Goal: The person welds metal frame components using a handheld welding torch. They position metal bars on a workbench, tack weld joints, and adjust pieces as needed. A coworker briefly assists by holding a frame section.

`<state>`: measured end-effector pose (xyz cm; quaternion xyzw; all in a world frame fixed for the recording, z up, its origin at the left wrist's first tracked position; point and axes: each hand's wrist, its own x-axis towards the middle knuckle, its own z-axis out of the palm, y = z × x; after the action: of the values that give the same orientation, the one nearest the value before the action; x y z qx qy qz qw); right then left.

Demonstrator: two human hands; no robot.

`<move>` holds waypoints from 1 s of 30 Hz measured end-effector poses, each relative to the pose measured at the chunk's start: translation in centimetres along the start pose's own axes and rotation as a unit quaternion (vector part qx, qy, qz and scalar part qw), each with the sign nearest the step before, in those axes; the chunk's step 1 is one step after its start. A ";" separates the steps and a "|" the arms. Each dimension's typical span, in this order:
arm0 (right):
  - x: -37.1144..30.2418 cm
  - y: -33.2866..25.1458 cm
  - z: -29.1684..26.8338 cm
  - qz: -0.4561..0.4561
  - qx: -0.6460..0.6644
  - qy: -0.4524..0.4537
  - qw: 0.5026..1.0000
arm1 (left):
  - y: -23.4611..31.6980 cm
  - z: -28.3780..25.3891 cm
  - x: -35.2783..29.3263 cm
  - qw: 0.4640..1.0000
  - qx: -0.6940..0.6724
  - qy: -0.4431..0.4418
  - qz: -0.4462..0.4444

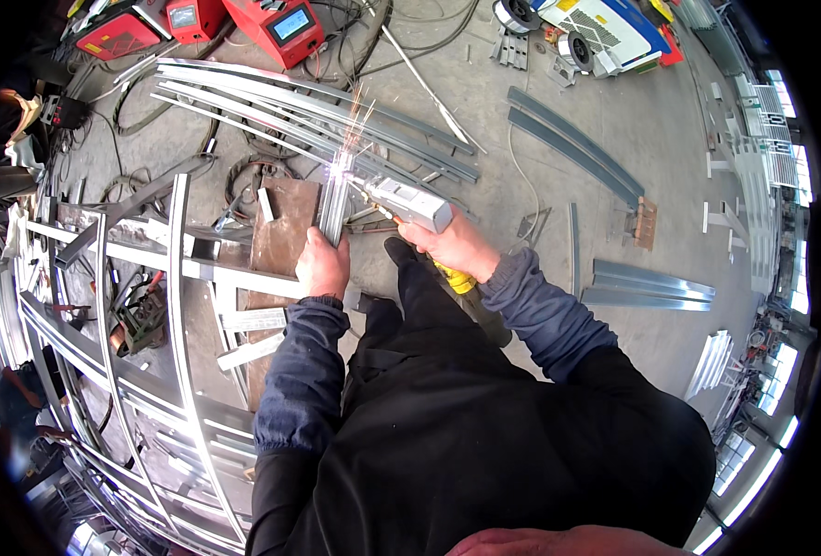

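Welding step under way: right hand (455,246) wrapped tight around the grey welding gun (408,201), nozzle at the bright spark point on the steel strip (334,206). Left hand (322,264) clamps the strip's near end, fingers closed, over the rusty plate (285,227). Judgement: next calls for a steady gun and a firmly pinned strip.

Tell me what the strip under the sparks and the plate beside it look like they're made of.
Strip: bare metal, likely steel, pale grey sheen, throwing sparks at the tool tip. Plate: probably steel too, matte rusty brown.
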<state>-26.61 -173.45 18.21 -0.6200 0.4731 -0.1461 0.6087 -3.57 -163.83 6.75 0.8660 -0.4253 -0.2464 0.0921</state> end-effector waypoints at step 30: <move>-1.1 -2.4 -2.0 -0.017 0.006 -0.010 1.000 | -0.6 0.4 0.2 1.000 -0.021 0.010 0.003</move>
<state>-27.63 -174.31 21.22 -0.6252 0.4558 -0.1532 0.6147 -3.27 -163.59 6.14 0.8652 -0.4215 -0.2462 0.1148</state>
